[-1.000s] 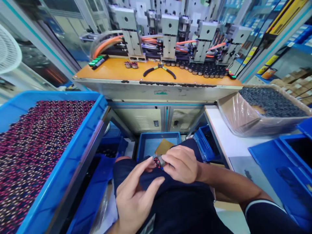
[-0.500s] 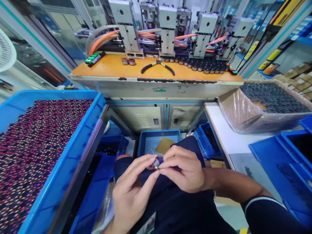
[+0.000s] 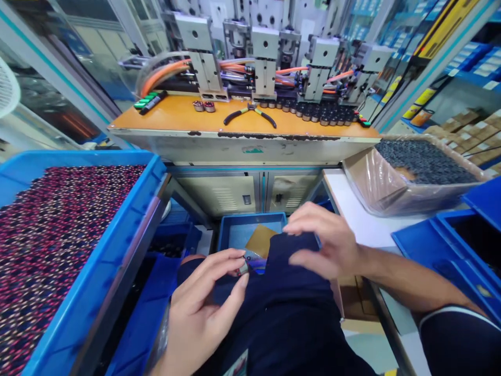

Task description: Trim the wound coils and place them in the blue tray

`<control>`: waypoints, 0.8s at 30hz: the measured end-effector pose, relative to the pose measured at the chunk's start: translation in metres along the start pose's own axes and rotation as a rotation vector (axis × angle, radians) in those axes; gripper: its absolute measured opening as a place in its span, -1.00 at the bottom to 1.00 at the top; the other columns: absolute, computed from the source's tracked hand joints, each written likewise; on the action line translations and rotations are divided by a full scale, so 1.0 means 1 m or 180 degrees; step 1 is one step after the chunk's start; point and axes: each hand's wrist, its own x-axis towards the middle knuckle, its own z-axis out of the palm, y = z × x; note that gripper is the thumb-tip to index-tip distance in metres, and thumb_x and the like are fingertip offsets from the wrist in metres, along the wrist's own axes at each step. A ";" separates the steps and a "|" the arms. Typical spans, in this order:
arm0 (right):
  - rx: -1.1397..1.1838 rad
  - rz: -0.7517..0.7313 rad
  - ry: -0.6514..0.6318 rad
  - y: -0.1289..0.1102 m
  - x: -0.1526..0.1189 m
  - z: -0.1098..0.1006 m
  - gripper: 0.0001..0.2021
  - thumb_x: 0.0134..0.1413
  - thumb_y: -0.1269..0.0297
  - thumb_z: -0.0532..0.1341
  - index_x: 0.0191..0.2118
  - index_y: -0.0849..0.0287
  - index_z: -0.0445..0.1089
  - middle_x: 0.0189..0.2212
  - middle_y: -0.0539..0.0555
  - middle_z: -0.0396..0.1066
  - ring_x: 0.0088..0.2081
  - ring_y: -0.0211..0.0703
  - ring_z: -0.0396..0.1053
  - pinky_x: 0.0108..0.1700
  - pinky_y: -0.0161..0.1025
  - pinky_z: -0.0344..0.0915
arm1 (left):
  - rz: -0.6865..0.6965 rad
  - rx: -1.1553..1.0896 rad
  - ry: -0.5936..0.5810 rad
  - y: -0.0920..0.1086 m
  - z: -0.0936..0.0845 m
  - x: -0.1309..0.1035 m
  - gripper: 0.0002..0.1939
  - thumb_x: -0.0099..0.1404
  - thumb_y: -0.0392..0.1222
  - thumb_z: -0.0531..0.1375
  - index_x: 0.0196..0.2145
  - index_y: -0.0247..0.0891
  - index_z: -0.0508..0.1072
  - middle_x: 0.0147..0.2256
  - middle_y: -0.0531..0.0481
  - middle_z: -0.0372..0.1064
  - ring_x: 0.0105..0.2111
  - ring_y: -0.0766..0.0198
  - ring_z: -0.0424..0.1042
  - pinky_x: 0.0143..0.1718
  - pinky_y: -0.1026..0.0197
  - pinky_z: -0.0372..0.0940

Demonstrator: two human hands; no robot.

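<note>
My left hand (image 3: 209,303) pinches a small wound motor stator (image 3: 243,268) between thumb and fingertips, above my lap. Its metallic side faces right, and the fingers cover much of the rest. To the right, my right hand (image 3: 326,243) is raised over my thigh, thumb and fingers apart, with nothing visible between them. Beyond the hands, low down, is a shallow blue tray (image 3: 252,218) with a tan sheet (image 3: 260,239) in it.
On my left stands a blue bin (image 3: 84,156) filled with rows of red-and-copper wound parts. Ahead, an orange bench top (image 3: 156,119) bears pliers (image 3: 250,110), two wound stators (image 3: 204,106) and several dark-topped parts (image 3: 324,116). A plastic-lined carton (image 3: 376,193) of dark parts sits right.
My right hand has let go of the stator and moved right, its fingers spreading. My left hand keeps the stator and has shifted slightly left. The view has tilted a little.
</note>
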 end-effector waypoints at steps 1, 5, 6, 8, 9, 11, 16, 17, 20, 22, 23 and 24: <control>-0.0380 -0.0524 -0.0289 -0.002 0.006 -0.003 -0.89 0.24 0.30 0.24 -0.13 0.13 0.44 -0.28 0.06 0.45 -0.29 -0.23 0.39 -0.28 -0.26 0.35 | 0.0126 0.0111 -0.0091 0.001 0.000 0.001 -0.69 0.19 -0.42 0.30 -0.11 -0.18 0.51 -0.10 -0.03 0.51 -0.10 0.28 0.53 0.00 0.29 0.40; -0.1586 -0.1827 -0.1164 -0.005 0.022 0.005 -0.76 0.34 0.38 0.07 -0.31 0.16 0.46 -0.38 0.04 0.43 -0.43 -0.23 0.26 -0.47 -0.22 0.16 | 0.0388 0.0207 -0.0230 0.003 -0.001 0.002 -0.68 0.20 -0.40 0.30 -0.08 -0.20 0.49 -0.10 -0.04 0.51 -0.12 0.30 0.53 0.01 0.33 0.38; -0.1644 -0.1809 -0.1274 -0.004 0.023 0.009 -0.71 0.36 0.36 0.04 -0.36 0.19 0.44 -0.43 0.05 0.40 -0.45 -0.22 0.23 -0.48 -0.21 0.13 | 0.0354 0.0172 -0.0232 0.003 -0.002 0.001 -0.67 0.19 -0.40 0.31 -0.08 -0.19 0.50 -0.10 -0.04 0.51 -0.11 0.28 0.53 0.01 0.31 0.39; -0.1329 -0.1263 -0.1462 -0.001 0.023 0.016 -0.66 0.38 0.32 0.03 -0.42 0.22 0.41 -0.46 0.07 0.36 -0.44 -0.22 0.24 -0.45 -0.22 0.15 | 0.0253 0.0066 -0.0255 0.001 -0.003 -0.002 -0.65 0.18 -0.42 0.31 -0.09 -0.17 0.50 -0.10 -0.04 0.52 -0.10 0.25 0.53 0.02 0.27 0.40; -0.0946 -0.0815 -0.1571 0.000 0.022 0.018 -0.68 0.37 0.31 0.05 -0.41 0.24 0.40 -0.45 0.07 0.37 -0.42 -0.23 0.27 -0.41 -0.24 0.19 | 0.0215 -0.0005 -0.0270 0.000 -0.004 -0.003 -0.65 0.18 -0.42 0.31 -0.09 -0.16 0.50 -0.10 -0.04 0.52 -0.09 0.24 0.53 0.01 0.26 0.41; 0.0166 0.0354 -0.1903 0.000 0.020 0.020 -0.75 0.31 0.33 0.11 -0.38 0.26 0.42 -0.43 0.04 0.40 -0.39 -0.28 0.32 -0.35 -0.31 0.25 | 0.0170 -0.0128 -0.0288 -0.002 -0.005 -0.005 -0.64 0.20 -0.43 0.30 -0.07 -0.16 0.49 -0.09 -0.06 0.52 -0.08 0.23 0.53 0.00 0.24 0.43; 0.2240 0.2899 -0.2571 0.002 0.027 0.021 -0.81 0.18 0.29 0.18 -0.40 0.27 0.42 -0.53 -0.08 0.32 -0.58 -0.42 0.25 -0.51 -0.44 0.20 | 0.0426 -0.0236 -0.0273 -0.002 -0.009 0.007 -0.68 0.20 -0.47 0.28 -0.11 -0.18 0.52 -0.10 -0.10 0.53 -0.16 0.23 0.57 -0.12 0.26 0.48; 0.2222 0.2963 -0.2554 0.005 0.031 0.020 -0.80 0.18 0.26 0.19 -0.40 0.27 0.43 -0.54 -0.09 0.31 -0.58 -0.42 0.23 -0.51 -0.43 0.19 | 0.0445 -0.0247 -0.0269 -0.002 -0.011 0.011 -0.68 0.20 -0.47 0.28 -0.13 -0.17 0.52 -0.10 -0.10 0.54 -0.17 0.23 0.57 -0.13 0.27 0.49; 0.1401 0.2286 -0.1902 0.025 0.050 0.017 -0.77 0.18 0.19 0.23 -0.38 0.27 0.44 -0.52 -0.05 0.35 -0.49 -0.38 0.27 -0.41 -0.40 0.21 | 0.0311 -0.0285 -0.0166 -0.001 -0.019 0.020 -0.68 0.21 -0.47 0.27 -0.12 -0.16 0.53 -0.09 -0.09 0.54 -0.13 0.21 0.56 -0.10 0.24 0.50; 0.0469 0.1562 -0.0999 0.047 0.073 0.015 -0.78 0.15 0.17 0.28 -0.35 0.26 0.44 -0.46 -0.01 0.38 -0.40 -0.32 0.29 -0.30 -0.34 0.22 | 0.0213 -0.0294 0.0026 -0.001 -0.026 0.021 -0.70 0.21 -0.46 0.27 -0.14 -0.15 0.54 -0.09 -0.07 0.53 -0.11 0.22 0.55 -0.08 0.24 0.49; 0.0002 0.1275 -0.0542 0.060 0.088 0.015 -0.78 0.14 0.17 0.30 -0.33 0.26 0.43 -0.40 0.02 0.41 -0.35 -0.28 0.31 -0.24 -0.31 0.24 | 0.0171 -0.0288 0.0120 -0.002 -0.029 0.020 -0.71 0.21 -0.46 0.27 -0.15 -0.15 0.55 -0.09 -0.05 0.53 -0.11 0.23 0.55 -0.08 0.25 0.49; -0.0441 0.1107 -0.0154 0.074 0.105 0.016 -0.76 0.14 0.16 0.31 -0.28 0.27 0.43 -0.33 0.07 0.43 -0.29 -0.23 0.33 -0.17 -0.28 0.25 | 0.0123 -0.0276 0.0201 -0.002 -0.032 0.018 -0.72 0.21 -0.45 0.27 -0.17 -0.15 0.55 -0.10 -0.04 0.54 -0.11 0.25 0.55 -0.09 0.27 0.49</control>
